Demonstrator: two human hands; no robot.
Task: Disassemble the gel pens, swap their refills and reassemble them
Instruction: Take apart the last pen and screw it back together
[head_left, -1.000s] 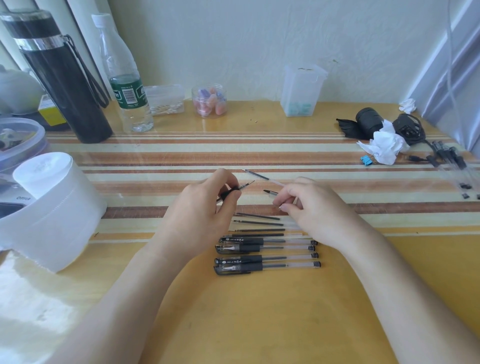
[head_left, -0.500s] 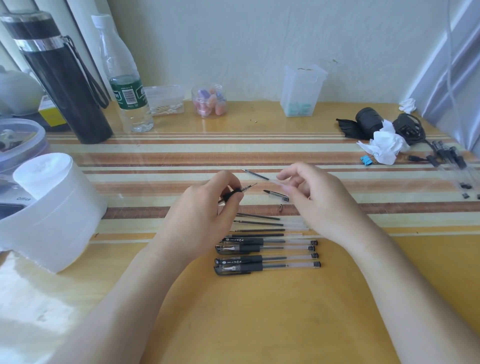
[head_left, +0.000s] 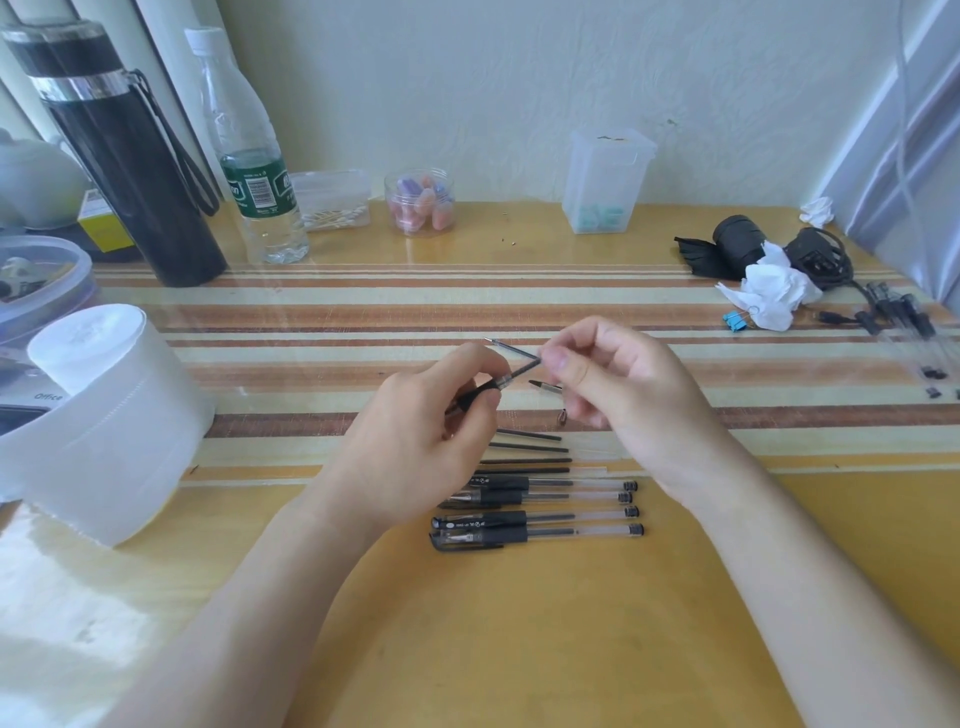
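A thin refill (head_left: 522, 370) is pinched between thumb and forefinger of the right hand (head_left: 623, 395), its far end seated in the black grip piece (head_left: 475, 397) pinched by the left hand (head_left: 415, 441), above the loose refills (head_left: 524, 447); it is best kept straight with the bore, never bent

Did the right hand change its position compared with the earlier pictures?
Yes. The right hand has moved up the view, from the dark brown stripe toward the pen part that the left hand grips.
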